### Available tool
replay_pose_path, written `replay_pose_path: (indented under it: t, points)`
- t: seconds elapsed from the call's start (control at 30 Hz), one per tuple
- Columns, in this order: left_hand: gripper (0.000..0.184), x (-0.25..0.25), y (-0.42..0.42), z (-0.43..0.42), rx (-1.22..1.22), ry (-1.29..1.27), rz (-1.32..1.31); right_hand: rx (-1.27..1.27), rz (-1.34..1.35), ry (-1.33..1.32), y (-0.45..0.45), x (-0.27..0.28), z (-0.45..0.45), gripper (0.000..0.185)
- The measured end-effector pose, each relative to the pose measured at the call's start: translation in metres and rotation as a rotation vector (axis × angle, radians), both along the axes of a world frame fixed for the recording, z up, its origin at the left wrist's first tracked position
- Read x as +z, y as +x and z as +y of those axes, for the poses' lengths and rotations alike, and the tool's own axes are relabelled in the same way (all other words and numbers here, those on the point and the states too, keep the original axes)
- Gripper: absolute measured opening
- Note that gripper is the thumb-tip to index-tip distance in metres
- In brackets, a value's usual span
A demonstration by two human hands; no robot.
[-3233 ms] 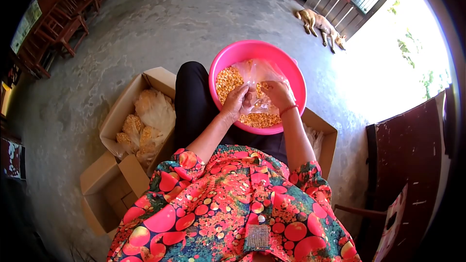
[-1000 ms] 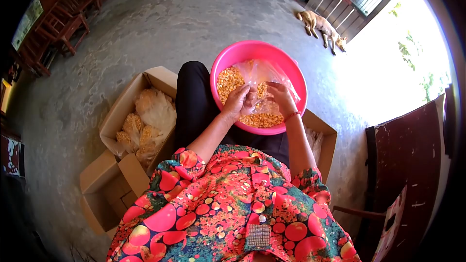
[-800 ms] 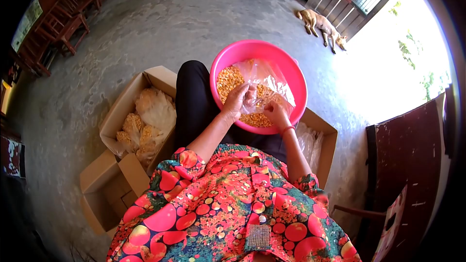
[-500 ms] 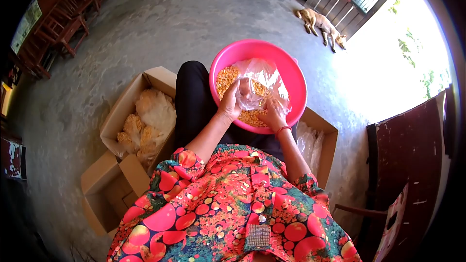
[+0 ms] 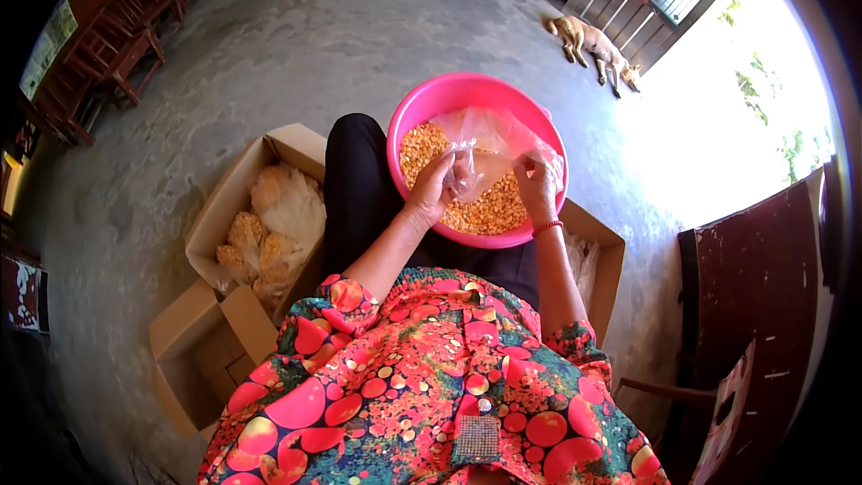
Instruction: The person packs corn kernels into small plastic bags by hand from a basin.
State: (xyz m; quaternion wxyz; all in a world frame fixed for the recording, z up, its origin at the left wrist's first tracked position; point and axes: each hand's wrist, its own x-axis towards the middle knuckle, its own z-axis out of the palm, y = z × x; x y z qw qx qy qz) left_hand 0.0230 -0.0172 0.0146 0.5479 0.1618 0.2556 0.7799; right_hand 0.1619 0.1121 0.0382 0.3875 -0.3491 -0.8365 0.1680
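Observation:
A pink basin [image 5: 422, 101] rests on my lap with yellow corn kernels [image 5: 489, 210] in it. Over the kernels a clear plastic bag [image 5: 489, 130] is stretched between my two hands. My left hand [image 5: 434, 187] is closed on the bag's left side, above the basin's left part. At the right side of the basin, my right hand [image 5: 537, 187], with a red band at its wrist, pinches the other side of the bag. Bare kernels show between and below the hands.
At my left stands a cardboard box [image 5: 214, 207] holding filled plastic bags [image 5: 285, 202], beside another open box [image 5: 184, 323]. A box [image 5: 609, 256] with clear bags is at my right. A dog [image 5: 593, 43] lies near the doorway; wooden chairs [image 5: 112, 54] line the left wall.
My right hand has moved up and right from low in the basin, drawing the bag wider. More kernels are now uncovered. My left hand stays nearly in place on the bag.

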Motion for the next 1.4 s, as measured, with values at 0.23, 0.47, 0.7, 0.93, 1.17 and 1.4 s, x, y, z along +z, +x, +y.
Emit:
replay_pose_path:
  t: [0.23, 0.47, 0.7, 0.93, 1.17, 1.4]
  points:
    - [0.026, -0.009, 0.001, 0.004, 0.057, 0.012, 0.03, 0.305, -0.127, -0.327, 0.004, 0.006, -0.037, 0.01]
    - [0.021, -0.02, 0.0, 0.009, 0.049, -0.023, 0.013, 0.703, -0.648, -0.342, -0.012, -0.016, -0.055, 0.025]
    - [0.021, -0.014, 0.002, 0.007, 0.005, -0.022, 0.021, 0.542, -0.985, -0.196, -0.022, -0.081, -0.029, 0.032]
    - [0.019, -0.013, 0.0, 0.007, -0.031, -0.073, 0.034, 0.673, -0.796, -0.229, -0.02, -0.07, -0.036, 0.037]
    - [0.023, -0.001, 0.004, 0.0, -0.022, -0.139, 0.143, 0.578, -0.511, -0.492, -0.017, -0.07, -0.033, 0.028]
    - [0.021, -0.012, 0.006, 0.009, 0.036, -0.123, 0.122, 0.551, -0.336, -1.24, -0.006, -0.015, -0.047, 0.018]
